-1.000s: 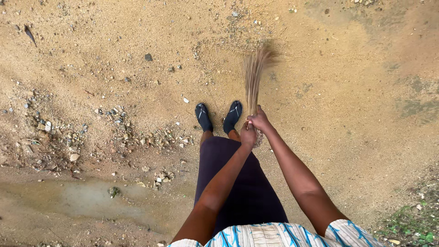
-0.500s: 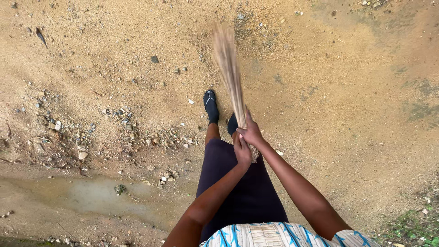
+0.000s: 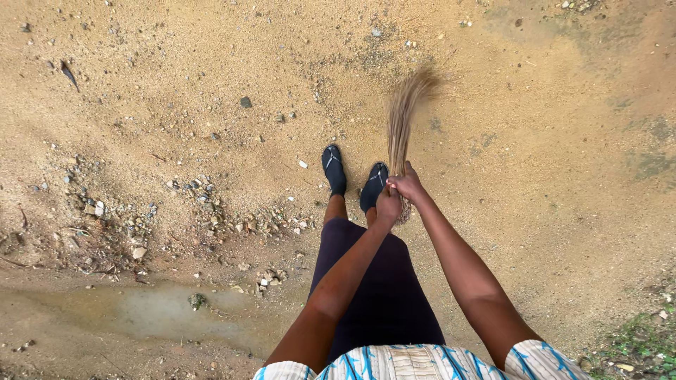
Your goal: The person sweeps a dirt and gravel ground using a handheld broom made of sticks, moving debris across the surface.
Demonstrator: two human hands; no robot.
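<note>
A bundle broom [image 3: 403,121] of thin brown bristles points away from me, its splayed tip touching the sandy ground ahead and to the right of my feet. My left hand [image 3: 386,207] grips the bound base of the bundle. Just above it, my right hand [image 3: 406,185] is wrapped around the same base. Both arms reach down in front of my dark skirt. My feet in black flip-flops [image 3: 334,169] stand side by side just left of the broom.
Sandy ground [image 3: 535,162] spreads all around. A band of small stones and pebbles [image 3: 134,218] lies to the left. A wet muddy patch [image 3: 141,309] sits at lower left, and a bit of grass [image 3: 637,345] grows at lower right.
The broom swung from pointing up-left to up-right, its tip now back on the ground right of my feet. My feet have come together again.
</note>
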